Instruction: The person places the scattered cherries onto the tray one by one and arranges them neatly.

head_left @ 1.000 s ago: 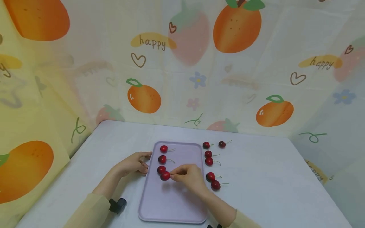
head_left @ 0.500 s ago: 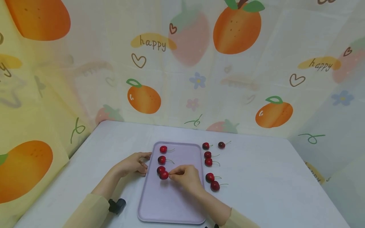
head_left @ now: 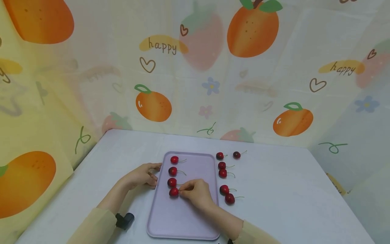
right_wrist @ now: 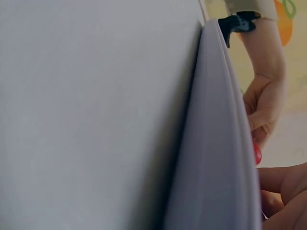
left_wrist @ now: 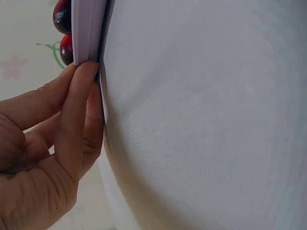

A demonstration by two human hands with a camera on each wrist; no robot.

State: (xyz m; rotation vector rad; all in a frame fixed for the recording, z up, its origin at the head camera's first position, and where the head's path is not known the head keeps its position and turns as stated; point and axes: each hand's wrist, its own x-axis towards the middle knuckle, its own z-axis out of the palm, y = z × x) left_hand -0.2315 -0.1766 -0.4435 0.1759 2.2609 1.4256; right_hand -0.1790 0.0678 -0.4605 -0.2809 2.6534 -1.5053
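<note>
In the head view my right hand (head_left: pixel 196 195) pinches the stem end of a red cherry (head_left: pixel 173 192), which sits low over the lilac tray (head_left: pixel 182 217). Three more cherries stand in a column along the tray's left side: one close behind the pinched one (head_left: pixel 172 182), a middle cherry (head_left: pixel 172 171) and a far cherry (head_left: pixel 174 159). At the tray's left edge, my left hand (head_left: pixel 143 174) touches the outer side with thumb and fingertips. The left wrist view shows these fingertips (left_wrist: pixel 87 72) right at the rim, two cherries beyond.
Right of the tray, several loose cherries (head_left: pixel 223 189) with stems lie on the white table (head_left: pixel 289 196). A fruit-print curtain (head_left: pixel 189 81) hangs behind the table and at its sides. Each wrist wears a small black camera (head_left: pixel 125 220).
My right hand has moved slightly toward me and lowered its cherry, which now lines up below the third one instead of overlapping it. The left hand has stayed at the tray's edge.
</note>
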